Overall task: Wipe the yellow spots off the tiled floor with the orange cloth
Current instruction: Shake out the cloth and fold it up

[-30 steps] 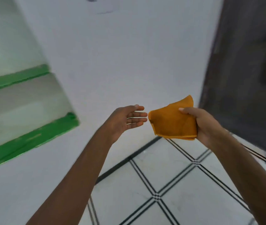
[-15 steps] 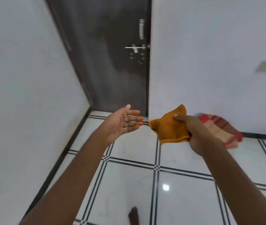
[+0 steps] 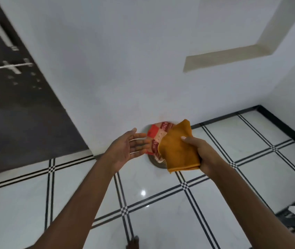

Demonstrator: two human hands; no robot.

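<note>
so the right hand [image 3: 199, 155] has the folded orange cloth [image 3: 177, 150] pinched up in the air, left hand [image 3: 125, 149] open just beside it, and I'd say get low to the tiled floor [image 3: 161, 203] first since no yellow spots show yet.

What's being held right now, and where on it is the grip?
The right hand holds the folded orange cloth at its right edge, thumb on top and fingers behind. The left hand is open and holds nothing.
</note>
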